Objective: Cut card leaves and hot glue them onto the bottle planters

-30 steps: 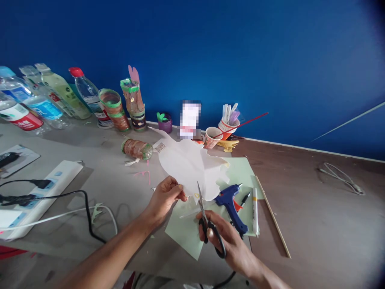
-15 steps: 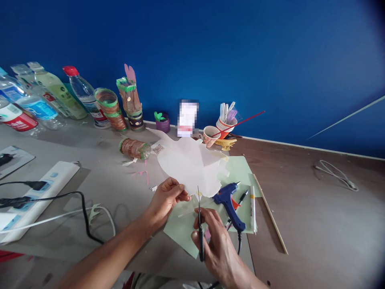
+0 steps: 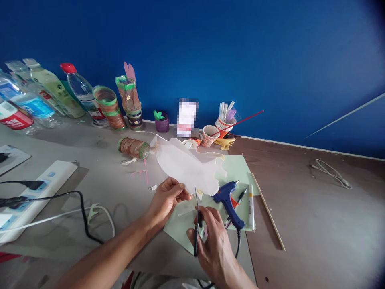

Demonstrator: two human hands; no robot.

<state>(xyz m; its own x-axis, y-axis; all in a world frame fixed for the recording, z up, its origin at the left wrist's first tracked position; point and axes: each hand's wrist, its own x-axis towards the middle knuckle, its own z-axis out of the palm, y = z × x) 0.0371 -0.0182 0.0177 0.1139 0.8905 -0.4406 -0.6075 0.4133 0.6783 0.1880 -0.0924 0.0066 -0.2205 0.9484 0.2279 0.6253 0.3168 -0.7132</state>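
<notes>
My left hand (image 3: 170,197) pinches the near edge of a white sheet of paper (image 3: 186,166) with an uneven, cut outline. In my right hand (image 3: 212,237) is a pair of black-handled scissors (image 3: 196,224), its blades pointing away from me at the paper's near edge. Below the paper lies a pale green sheet (image 3: 240,168). A blue hot glue gun (image 3: 227,200) rests on that sheet, just right of the scissors, beside a black pen (image 3: 242,196) and a white marker (image 3: 252,208).
A wrapped bottle (image 3: 132,147) lies left of the paper. Decorated containers (image 3: 130,96) and plastic bottles (image 3: 80,90) line the wall. Paper cups (image 3: 209,136) stand behind the paper. A power strip (image 3: 39,196) with cables is at left, a wooden stick (image 3: 267,212) at right.
The white paper has tilted and shifted, its far left part now folded differently. My right hand with the scissors has moved slightly left. My left hand keeps its pinch.
</notes>
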